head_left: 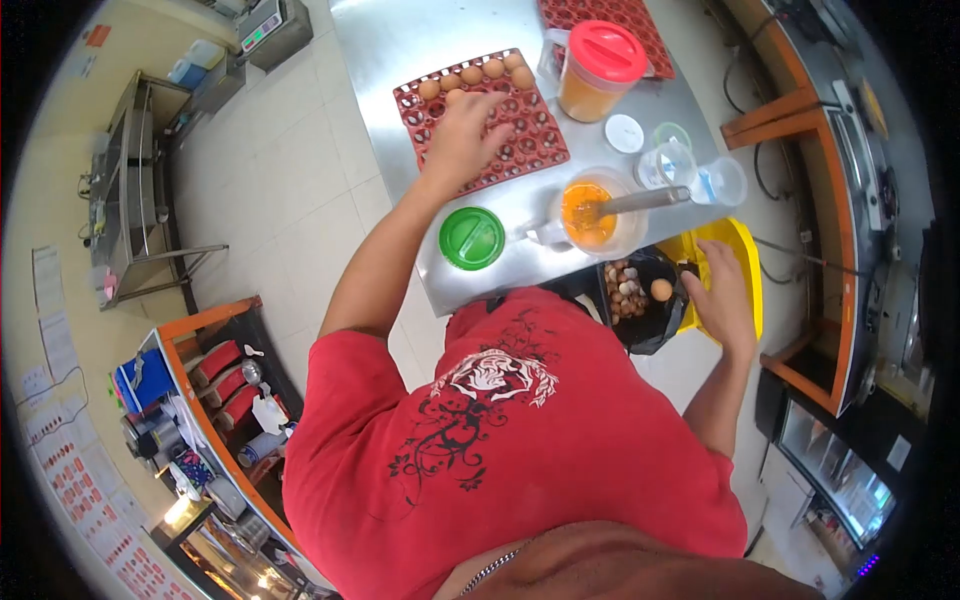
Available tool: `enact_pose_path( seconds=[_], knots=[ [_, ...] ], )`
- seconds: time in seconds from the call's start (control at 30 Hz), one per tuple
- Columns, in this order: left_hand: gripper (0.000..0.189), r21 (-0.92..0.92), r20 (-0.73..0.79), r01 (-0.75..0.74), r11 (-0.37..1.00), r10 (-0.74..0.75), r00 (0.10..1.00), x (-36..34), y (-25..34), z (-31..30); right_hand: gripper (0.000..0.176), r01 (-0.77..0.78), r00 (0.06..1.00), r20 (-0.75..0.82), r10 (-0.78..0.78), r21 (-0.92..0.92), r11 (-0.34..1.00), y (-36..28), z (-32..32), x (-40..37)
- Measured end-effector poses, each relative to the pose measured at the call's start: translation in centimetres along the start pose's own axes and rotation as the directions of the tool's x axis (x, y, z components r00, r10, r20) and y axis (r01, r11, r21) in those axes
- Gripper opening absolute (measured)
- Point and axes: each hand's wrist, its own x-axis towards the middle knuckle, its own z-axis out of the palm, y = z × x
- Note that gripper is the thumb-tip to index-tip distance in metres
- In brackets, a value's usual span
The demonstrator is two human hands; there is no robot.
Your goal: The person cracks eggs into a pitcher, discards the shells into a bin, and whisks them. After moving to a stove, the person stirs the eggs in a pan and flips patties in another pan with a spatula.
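My left hand (465, 140) is over a red egg tray (545, 145) on the metal table, fingers apart, close to the row of brown eggs (471, 75) along its far edge. Whether its fingertips touch an egg is hard to tell. My right hand (722, 295) is spread above a yellow bin (745, 250) lined with a black bag (655, 335). A brown egg or shell (661, 290) shows over the bag, apart from the fingers, with several shells (625, 290) below. A clear jug (590, 215) holds orange-yellow egg liquid and a whisk with a grey handle (645, 200).
A green lid (472, 238) lies left of the jug. Behind stand a red-lidded pitcher (597, 80), a white lid (624, 133), clear plastic containers (668, 165) and a second red tray (600, 14). Shelving (215, 400) is at the left; an orange-edged counter (835, 260) is at the right.
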Motion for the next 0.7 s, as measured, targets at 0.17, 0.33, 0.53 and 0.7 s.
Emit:
enact_pose_path(
  seconds=[0.17, 0.33, 0.53, 0.7],
  knots=[
    [0.054, 0.140, 0.003, 0.141, 0.980, -0.142, 0.990, -1.3, -12.0, 1.7, 0.042, 0.075, 0.941, 0.291, -0.171, 0.313, 0.947, -7.3, -5.4, 4.2],
    [0.043, 0.270, 0.118, -0.115, 0.956, 0.085, 0.989, 0.6, -15.5, 3.7, 0.039, 0.334, 0.865, 0.267, -0.426, 0.328, 0.884, -16.7, -3.3, 14.6],
    [0.037, 0.007, 0.042, 0.007, 1.000, -0.007, 0.999, 0.9, -16.8, 4.0, 0.024, 0.454, 0.858, 0.256, -0.445, 0.030, 0.891, -21.1, 11.0, 33.4],
    [0.028, -0.858, -0.157, 0.216, 0.465, -0.639, 0.752, 0.9, -17.6, 2.8, 0.017, 0.474, 0.877, 0.292, -0.382, -0.393, 0.788, -19.3, 19.3, 40.3]
  ],
)
